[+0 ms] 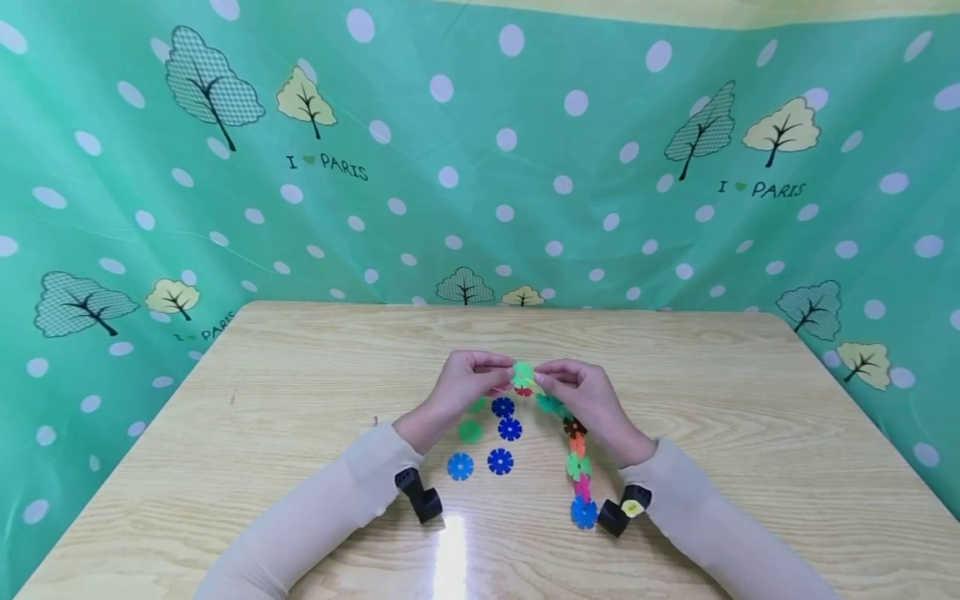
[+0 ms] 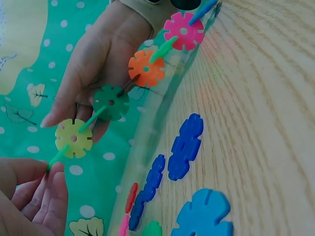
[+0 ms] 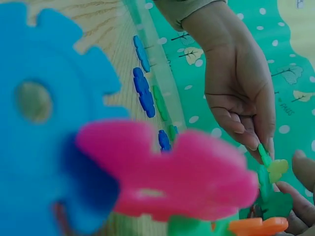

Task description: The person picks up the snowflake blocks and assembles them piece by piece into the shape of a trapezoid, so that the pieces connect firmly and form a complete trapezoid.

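Observation:
In the head view my left hand point(image 1: 467, 383) and right hand point(image 1: 588, 404) meet over the table's middle. Between the left thumb and fingers is pinched a bright green notched snowflake disc point(image 1: 523, 372), which is slotted into a yellow disc point(image 2: 74, 138). From there a chain of interlocked discs runs on through a dark green disc point(image 2: 111, 102), an orange disc point(image 2: 146, 68) and a pink disc point(image 2: 184, 31) to a blue disc point(image 1: 583, 512) near the right wrist. My right hand's fingers curl behind the chain around the yellow and dark green discs, its thumb beside the yellow one.
Loose discs lie on the wooden table point(image 1: 315, 358) between the forearms: several dark blue discs point(image 1: 510, 429), a light blue disc point(image 1: 460, 467) and a green disc point(image 1: 470, 431). A red disc point(image 1: 523, 390) lies behind them. A green dotted cloth point(image 1: 480, 150) hangs beyond the table's far edge.

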Action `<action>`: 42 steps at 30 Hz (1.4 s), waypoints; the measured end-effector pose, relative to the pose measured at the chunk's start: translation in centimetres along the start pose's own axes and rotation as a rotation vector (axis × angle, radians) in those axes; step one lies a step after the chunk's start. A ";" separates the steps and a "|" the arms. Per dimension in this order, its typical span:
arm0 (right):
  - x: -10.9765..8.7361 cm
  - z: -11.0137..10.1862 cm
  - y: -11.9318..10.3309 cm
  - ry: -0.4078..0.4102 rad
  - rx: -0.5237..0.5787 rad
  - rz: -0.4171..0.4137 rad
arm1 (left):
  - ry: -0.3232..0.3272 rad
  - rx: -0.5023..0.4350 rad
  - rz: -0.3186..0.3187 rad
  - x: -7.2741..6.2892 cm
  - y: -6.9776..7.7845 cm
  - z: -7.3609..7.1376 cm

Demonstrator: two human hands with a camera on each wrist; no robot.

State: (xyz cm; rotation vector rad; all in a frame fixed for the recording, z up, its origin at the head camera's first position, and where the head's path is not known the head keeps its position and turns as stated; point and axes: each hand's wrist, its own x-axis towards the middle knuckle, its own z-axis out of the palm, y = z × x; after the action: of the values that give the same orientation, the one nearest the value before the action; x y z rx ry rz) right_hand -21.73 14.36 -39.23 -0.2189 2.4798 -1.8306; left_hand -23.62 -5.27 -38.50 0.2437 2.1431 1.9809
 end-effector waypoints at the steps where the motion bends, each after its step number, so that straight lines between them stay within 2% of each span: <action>1: 0.1 0.0 0.0 0.001 0.000 0.011 | -0.008 0.005 -0.001 0.0 0.0 0.0; 9: 0.2 -0.2 0.0 -0.069 0.012 0.026 | -0.057 0.019 -0.005 -0.5 0.5 0.3; 16: 0.5 -0.2 0.6 -0.099 0.001 0.105 | -0.068 0.063 -0.051 -0.3 -0.4 0.0; 21: 0.6 -0.4 0.8 -0.118 0.041 0.166 | -0.113 0.176 -0.079 -1.4 -0.7 -1.8; 26: 0.8 -0.6 1.1 -0.131 0.100 0.224 | -0.232 0.295 -0.077 -3.2 -1.5 -4.1; 29: 0.7 -0.6 1.2 -0.141 0.142 0.225 | -0.298 0.329 -0.093 -4.3 -2.0 -5.1; 33: 0.4 -0.8 1.4 -0.157 0.246 0.219 | -0.336 0.365 -0.100 -5.6 -2.4 -5.9; 37: 0.0 -0.9 1.5 -0.162 0.339 0.228 | -0.365 0.408 -0.076 -6.3 -2.6 -6.4; 42: -0.6 -0.8 1.6 -0.140 0.420 0.243 | -0.421 0.479 0.007 -6.8 -2.9 -6.5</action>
State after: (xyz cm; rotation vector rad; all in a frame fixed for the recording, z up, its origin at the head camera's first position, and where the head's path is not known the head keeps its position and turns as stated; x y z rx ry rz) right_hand -21.41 15.69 -40.57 -0.0218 1.8801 -2.0841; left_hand -18.74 -13.54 -40.60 0.6746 2.2753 1.2396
